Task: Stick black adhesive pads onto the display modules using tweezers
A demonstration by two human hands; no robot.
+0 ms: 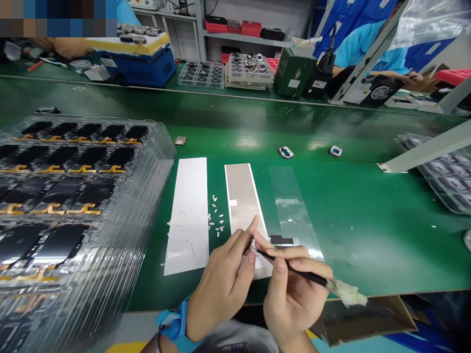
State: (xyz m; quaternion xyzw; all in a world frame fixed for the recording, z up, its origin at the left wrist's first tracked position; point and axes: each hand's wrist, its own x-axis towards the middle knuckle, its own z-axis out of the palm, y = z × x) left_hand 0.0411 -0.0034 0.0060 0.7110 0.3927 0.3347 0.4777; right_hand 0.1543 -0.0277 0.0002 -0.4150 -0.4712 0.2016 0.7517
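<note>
My left hand [224, 277], with a blue band at the wrist, pinches a small dark-edged part [248, 245] that the fingers mostly hide. My right hand [298, 291] grips black tweezers [311, 276], whose rear end is wrapped in crumpled pale material. The tweezer tip meets the small part between both hands. Beneath the hands lies a beige strip sheet with white edges [241, 189]. Left of it is a white sheet [188, 206], with several tiny scraps [217, 215] between the two. A clear film sheet [292, 201] with dark strips [281, 239] lies to the right.
Stacked clear trays [147, 162] of black screens [91, 157] fill the left side. Two small watch-like parts, one nearer [286, 152] and one farther right [335, 151], lie beyond the sheets. A grey metal post [427, 147] stands at right. Co-workers sit across the bench.
</note>
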